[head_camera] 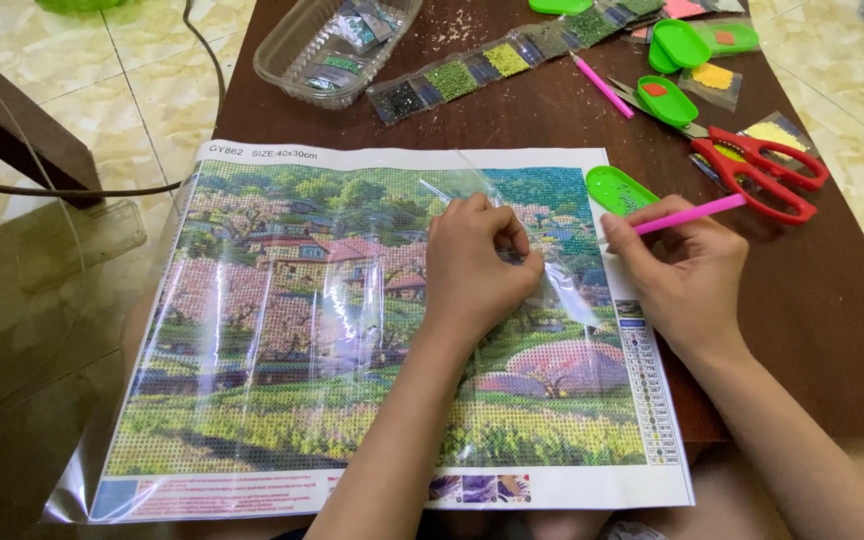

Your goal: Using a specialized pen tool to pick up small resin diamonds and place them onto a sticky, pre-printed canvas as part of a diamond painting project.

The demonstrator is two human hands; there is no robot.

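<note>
A diamond-painting canvas (282, 330) with a landscape of pink trees and houses lies on the brown table (812, 330), covered by a clear film (512, 215). My left hand (477, 265) rests on the canvas's upper right part and pinches the lifted film. To its right, my right hand (682, 270) holds a pink applicator pen (692, 212) with its tip pointing left toward the canvas edge. A small green bead tray (620, 190) sits just above that hand.
Red-handled scissors (762, 170), more green trays (682, 45), a second pink pen (602, 85) and a strip of bead packets (482, 65) lie at the back. A clear plastic box (337, 45) stands at the back left. Tiled floor and a cable lie left.
</note>
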